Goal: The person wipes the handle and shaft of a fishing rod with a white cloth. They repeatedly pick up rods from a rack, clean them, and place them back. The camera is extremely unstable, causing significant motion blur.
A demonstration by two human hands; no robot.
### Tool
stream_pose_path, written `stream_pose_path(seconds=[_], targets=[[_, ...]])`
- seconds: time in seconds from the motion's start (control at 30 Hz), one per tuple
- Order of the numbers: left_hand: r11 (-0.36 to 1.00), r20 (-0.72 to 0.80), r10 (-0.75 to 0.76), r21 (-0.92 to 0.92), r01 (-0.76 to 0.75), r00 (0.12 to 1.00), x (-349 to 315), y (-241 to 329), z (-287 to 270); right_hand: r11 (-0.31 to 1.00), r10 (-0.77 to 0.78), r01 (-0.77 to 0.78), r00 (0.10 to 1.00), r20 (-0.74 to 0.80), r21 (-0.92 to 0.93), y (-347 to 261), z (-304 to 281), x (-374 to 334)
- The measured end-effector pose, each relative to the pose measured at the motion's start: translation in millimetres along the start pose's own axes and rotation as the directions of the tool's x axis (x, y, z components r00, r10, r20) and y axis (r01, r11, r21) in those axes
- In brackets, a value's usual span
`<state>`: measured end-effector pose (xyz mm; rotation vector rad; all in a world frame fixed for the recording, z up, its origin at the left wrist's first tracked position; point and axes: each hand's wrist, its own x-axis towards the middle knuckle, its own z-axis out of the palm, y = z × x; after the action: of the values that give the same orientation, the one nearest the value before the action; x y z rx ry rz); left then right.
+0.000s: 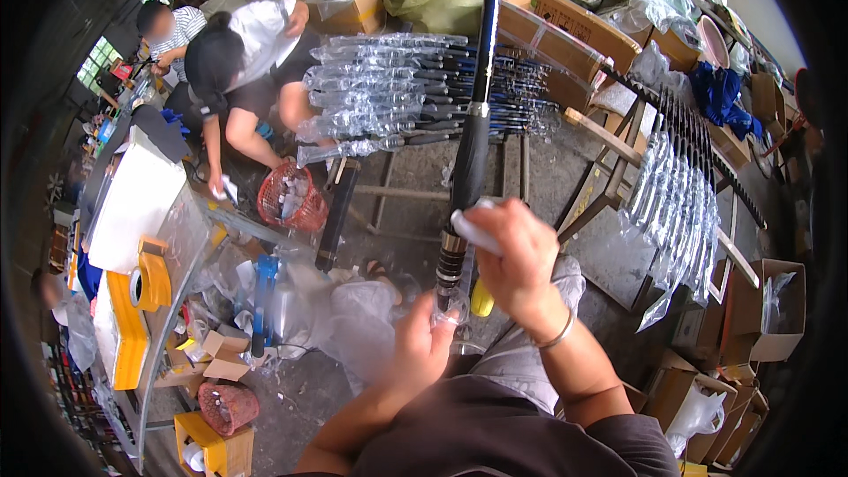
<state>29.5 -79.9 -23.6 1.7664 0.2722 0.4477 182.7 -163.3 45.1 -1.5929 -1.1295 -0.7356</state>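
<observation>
A black fishing rod (472,155) stands tilted in front of me, its dark grip low and its shaft running up past the top edge. My left hand (419,340) is closed around its lower end, where a bit of clear plastic (451,309) shows by the fingers. Higher up, my right hand (521,252) is closed on a white wad (478,228), which touches the rod just above the ringed reel seat (449,265). Whether the wad is cloth or paper I cannot tell. A yellow object (481,299) shows below my right hand.
Several plastic-sleeved rods (371,93) lie on a metal frame ahead; more hang along a rack (671,185) at right. A person (252,53) sits bent over a red basket (291,199). A table with a tape roll (136,286) stands left, and cardboard boxes (768,309) right.
</observation>
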Motion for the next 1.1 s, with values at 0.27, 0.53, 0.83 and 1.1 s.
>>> stream_pose_path(seconds=[0.27, 0.53, 0.83, 1.1], targets=[[0.998, 0.023, -0.042, -0.048, 0.043, 0.999, -3.9, -3.7, -2.0, 1.0, -0.008, 0.007, 0.999, -0.039, -0.031, 2.3, 4.4, 1.4], [0.998, 0.003, 0.011, 0.057, -0.011, 1.0, -3.3, -0.1, -3.5, 0.999, -0.007, 0.005, 0.998, -0.068, -0.034, 4.8, 2.0, 9.3], [0.992, 0.068, -0.122, 0.033, 0.12, 0.99, -6.3, 9.8, -4.9, 0.998, -0.002, -0.006, 0.993, -0.119, -0.062, 7.5, -2.9, 14.7], [0.993, 0.04, -0.105, 0.052, 0.103, 0.994, -7.4, 5.4, -3.5, 0.994, 0.018, -0.027, 0.996, -0.087, -0.103, 5.8, -1.7, 2.2]])
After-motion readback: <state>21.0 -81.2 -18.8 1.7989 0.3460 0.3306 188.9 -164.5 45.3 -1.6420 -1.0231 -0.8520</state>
